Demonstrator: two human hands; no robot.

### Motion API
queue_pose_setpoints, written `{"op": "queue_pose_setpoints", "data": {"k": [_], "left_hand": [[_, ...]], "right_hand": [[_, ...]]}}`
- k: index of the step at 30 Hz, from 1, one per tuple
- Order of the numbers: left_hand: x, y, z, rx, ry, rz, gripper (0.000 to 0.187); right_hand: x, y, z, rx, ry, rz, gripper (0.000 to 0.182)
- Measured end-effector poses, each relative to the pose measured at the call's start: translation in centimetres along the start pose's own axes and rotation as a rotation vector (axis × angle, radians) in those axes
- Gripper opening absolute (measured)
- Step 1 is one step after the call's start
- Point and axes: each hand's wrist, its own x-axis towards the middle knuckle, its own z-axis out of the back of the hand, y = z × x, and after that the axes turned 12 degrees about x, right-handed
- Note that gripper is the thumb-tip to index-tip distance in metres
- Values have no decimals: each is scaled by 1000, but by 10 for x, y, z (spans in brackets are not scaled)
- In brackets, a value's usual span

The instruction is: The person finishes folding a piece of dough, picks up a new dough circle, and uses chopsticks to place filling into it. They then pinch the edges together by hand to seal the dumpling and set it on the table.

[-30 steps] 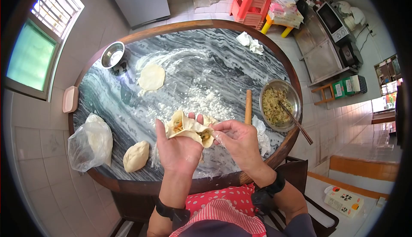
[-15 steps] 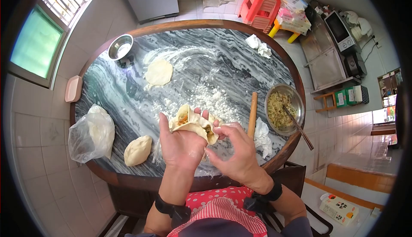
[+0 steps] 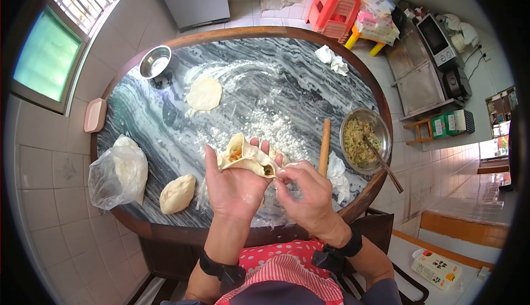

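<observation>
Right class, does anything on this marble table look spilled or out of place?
Loose white flour is scattered across the grey marble table, and the pale filled dumpling in the left hand gapes open, filling showing, while the right hand pinches its edge.

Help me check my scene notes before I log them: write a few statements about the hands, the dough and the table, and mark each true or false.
1. The left hand cradles a filled dough wrapper. True.
2. The right hand holds the rolling pin. False: the pin lies on the table; the right hand pinches the wrapper's edge.
3. Chopsticks rest in the bowl of filling. True.
4. The flat round of dough lies in the small steel bowl. False: it lies on the floured tabletop beside that bowl.
5. A lump of dough sits near the plastic bag. True.
</observation>
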Motion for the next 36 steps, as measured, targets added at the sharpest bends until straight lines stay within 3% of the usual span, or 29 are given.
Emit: {"op": "queue_pose_setpoints", "data": {"k": [5, 7, 13, 20, 23, 28, 36], "left_hand": [[-2, 0, -2, 0, -7, 12, 66], [-2, 0, -1, 2, 4, 5, 66], [-3, 0, -3, 6, -7, -7, 65], [0, 3, 4, 27, 122, 4, 66], [-3, 3, -4, 36, 62, -4, 60], [-2, 5, -6, 28, 17, -11, 60], [-5, 3, -8, 86, 70, -51, 63]], "right_hand": [[-4, 0, 1, 34, -22, -42, 21], [-7, 1, 1, 134, -67, -178, 22], [6, 11, 11, 26, -10, -106, 35], [1, 2, -2, 23, -40, -94, 31], [-1, -6, -5, 22, -53, -61, 25], [0, -13, -8, -151, -55, 152, 24], [8, 2, 2, -94, -28, 62, 32]]}}
